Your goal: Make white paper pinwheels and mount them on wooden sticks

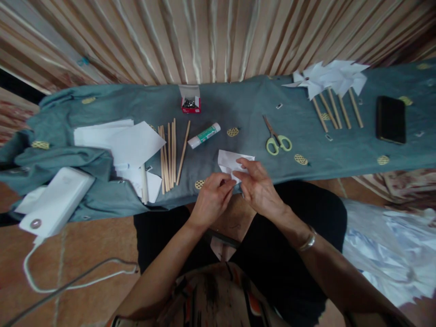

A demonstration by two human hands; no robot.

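Both hands meet at a small piece of white paper [229, 159] near the front edge of the cloth-covered table. My left hand [213, 200] pinches its lower left part, the fingers curled. Across its right side lies my right hand [260, 188], thumb and forefinger gripping the sheet. The paper looks partly folded or bent, and the fingers hide much of its lower half. A glue stick [204, 136] with a green label lies just beyond, to the left. Green-handled scissors [276, 138] rest to the right, blades pointing away.
Several wooden sticks [168, 156] and white paper sheets [132, 143] lie left, beside a white power bank [57, 202] with a cable. A red box [191, 105] of small metal pieces stands behind. Several paper pinwheels [335, 79] and a black phone [391, 119] are right.
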